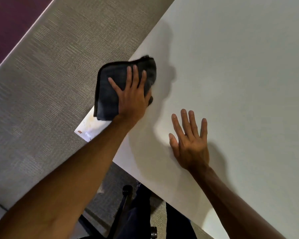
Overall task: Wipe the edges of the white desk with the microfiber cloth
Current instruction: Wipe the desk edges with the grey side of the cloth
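One cloth (110,94), one desk (231,66) and two hands are being shown. The dark folded cloth is being pressed onto the desk's edge by the left hand (133,102). Its fingers (134,75) are being held straight and slightly spread on top, and the thumb is being hidden. The cloth is lying under and beyond the fingertips, overhanging the edge beside the little finger. The right hand (192,149) is being laid flat on the desk, fingers (185,121) spread, apart from the cloth. Marks (79,131) at the desk corner are too blurred to be read.
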